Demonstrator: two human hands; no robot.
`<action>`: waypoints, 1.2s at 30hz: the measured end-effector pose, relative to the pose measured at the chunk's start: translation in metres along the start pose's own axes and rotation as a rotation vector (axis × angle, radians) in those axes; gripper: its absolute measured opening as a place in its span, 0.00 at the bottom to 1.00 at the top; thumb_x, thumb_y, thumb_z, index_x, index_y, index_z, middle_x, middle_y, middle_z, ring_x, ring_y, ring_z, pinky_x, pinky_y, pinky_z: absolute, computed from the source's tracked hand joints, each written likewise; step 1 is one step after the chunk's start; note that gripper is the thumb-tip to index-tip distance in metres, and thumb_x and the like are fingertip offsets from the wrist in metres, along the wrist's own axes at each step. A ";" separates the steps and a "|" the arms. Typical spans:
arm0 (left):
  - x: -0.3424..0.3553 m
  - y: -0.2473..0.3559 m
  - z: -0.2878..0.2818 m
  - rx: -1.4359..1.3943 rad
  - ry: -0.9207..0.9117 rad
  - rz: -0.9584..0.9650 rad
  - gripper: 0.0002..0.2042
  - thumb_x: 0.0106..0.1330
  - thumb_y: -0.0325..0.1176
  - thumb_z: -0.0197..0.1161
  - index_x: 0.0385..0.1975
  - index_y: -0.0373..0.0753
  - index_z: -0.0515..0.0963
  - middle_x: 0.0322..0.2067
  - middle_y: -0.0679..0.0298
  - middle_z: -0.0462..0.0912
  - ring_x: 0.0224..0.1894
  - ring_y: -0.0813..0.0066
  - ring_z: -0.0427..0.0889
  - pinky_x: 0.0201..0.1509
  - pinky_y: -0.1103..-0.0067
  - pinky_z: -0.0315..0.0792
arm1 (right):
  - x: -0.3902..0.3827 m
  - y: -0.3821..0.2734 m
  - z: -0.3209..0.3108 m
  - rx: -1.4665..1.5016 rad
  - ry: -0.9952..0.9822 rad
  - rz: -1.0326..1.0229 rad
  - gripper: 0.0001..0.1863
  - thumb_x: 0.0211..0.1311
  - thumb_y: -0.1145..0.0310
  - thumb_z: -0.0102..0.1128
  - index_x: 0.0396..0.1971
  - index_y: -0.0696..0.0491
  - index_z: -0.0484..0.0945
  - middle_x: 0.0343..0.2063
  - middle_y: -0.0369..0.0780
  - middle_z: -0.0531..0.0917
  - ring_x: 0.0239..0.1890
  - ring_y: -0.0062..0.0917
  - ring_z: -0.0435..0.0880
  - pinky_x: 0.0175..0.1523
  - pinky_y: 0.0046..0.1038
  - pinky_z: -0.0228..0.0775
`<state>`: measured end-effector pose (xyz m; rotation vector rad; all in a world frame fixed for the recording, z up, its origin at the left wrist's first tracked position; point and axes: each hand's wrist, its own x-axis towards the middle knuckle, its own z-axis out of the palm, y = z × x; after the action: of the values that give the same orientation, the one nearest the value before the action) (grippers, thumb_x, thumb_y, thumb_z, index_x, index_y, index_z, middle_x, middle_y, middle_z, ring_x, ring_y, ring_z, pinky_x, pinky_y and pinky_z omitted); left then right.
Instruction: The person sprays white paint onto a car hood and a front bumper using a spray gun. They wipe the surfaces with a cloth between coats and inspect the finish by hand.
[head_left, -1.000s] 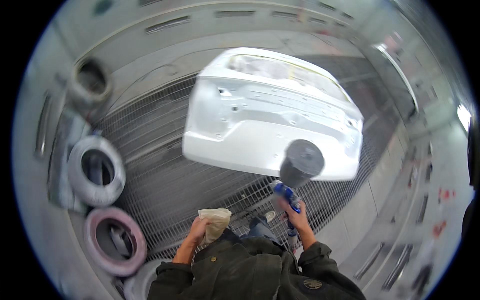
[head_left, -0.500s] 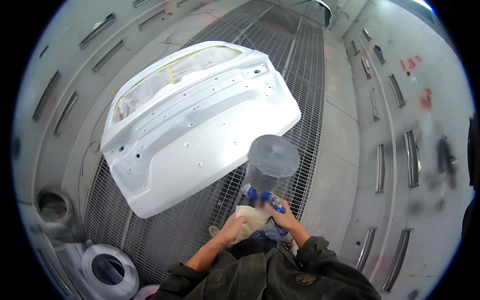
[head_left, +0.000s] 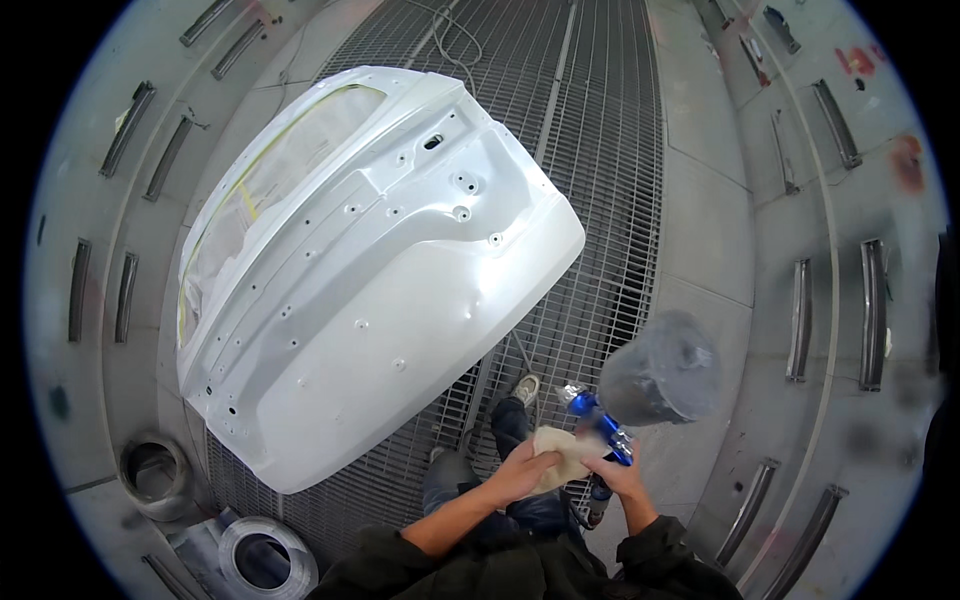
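My right hand (head_left: 622, 476) is closed around a blue spray gun (head_left: 584, 403) with a silver nozzle. On the gun sits a translucent grey paint cup (head_left: 662, 372), tilted to the right. My left hand (head_left: 522, 472) grips a cream cloth (head_left: 563, 462), which stretches across to the fingers of my right hand, just below the gun. Ahead and to the left lies a large white vehicle tailgate (head_left: 430, 310), set at a slant, with several small holes. Its window opening is covered by pale masking sheet (head_left: 290, 160) edged with yellow tape. Whatever supports it is mostly hidden.
Metal floor grating (head_left: 600, 180) runs beneath the tailgate and my feet. Rolls (head_left: 268, 560) of sheet or tape stand at the lower left, beside a dark ring-shaped roll (head_left: 155, 478). A hose (head_left: 445, 40) lies at the far end. Grey walls (head_left: 830, 300) bear several strips.
The view has turned, and the tailgate looks nearer and more steeply slanted. My hands, with the gun and cloth, now appear farther right and lower. A shoe on the grating has come into view.
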<state>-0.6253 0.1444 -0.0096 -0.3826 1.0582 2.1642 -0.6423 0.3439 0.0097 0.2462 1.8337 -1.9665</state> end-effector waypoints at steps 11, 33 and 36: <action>0.148 0.032 -0.036 0.189 0.122 -0.001 0.11 0.65 0.24 0.59 0.46 0.35 0.71 0.39 0.69 0.76 0.42 0.85 0.75 0.47 0.83 0.70 | 0.125 0.048 -0.030 -0.076 0.337 0.028 0.16 0.56 0.76 0.66 0.45 0.59 0.76 0.42 0.40 0.81 0.43 0.24 0.80 0.50 0.28 0.72; 0.297 0.172 -0.192 2.243 0.131 0.554 0.29 0.66 0.49 0.55 0.63 0.40 0.65 0.65 0.61 0.65 0.70 0.62 0.55 0.73 0.52 0.43 | 0.102 0.106 -0.038 0.104 0.654 0.301 0.17 0.60 0.70 0.66 0.47 0.60 0.77 0.43 0.37 0.82 0.43 0.23 0.80 0.49 0.27 0.71; 0.298 0.173 -0.194 2.280 0.116 0.542 0.29 0.66 0.51 0.55 0.63 0.41 0.65 0.64 0.61 0.66 0.70 0.62 0.55 0.73 0.52 0.43 | 0.106 0.101 -0.036 0.123 0.655 0.292 0.17 0.59 0.70 0.66 0.47 0.60 0.77 0.43 0.38 0.81 0.43 0.23 0.79 0.50 0.27 0.71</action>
<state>-0.9663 0.0535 -0.1871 0.9032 2.8633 0.0725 -0.6992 0.3565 -0.1291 1.2454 1.8866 -1.9171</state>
